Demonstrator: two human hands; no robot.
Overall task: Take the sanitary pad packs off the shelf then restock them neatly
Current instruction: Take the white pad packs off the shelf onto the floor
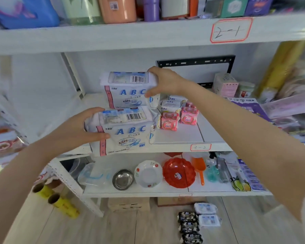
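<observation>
Two large white ABC sanitary pad packs are in my hands at the white middle shelf [180,138]. My left hand [76,129] grips the nearer pack [127,132] by its left end, at the shelf's front edge. My right hand [164,81] grips the farther pack [125,88] by its right end, higher and deeper in. Behind them on the shelf stand small white ABC packs [171,107] and pink packs [188,118]. Two white packs [207,214] and dark packs [188,224] lie on the floor.
The lower shelf holds a steel bowl [122,178], a white plate [148,173], a red dish [179,173] and an orange scoop [200,169]. Bottles fill the top shelf [113,34]. Yellow rolls [60,202] lie on the floor at left. Boxes and books crowd the right.
</observation>
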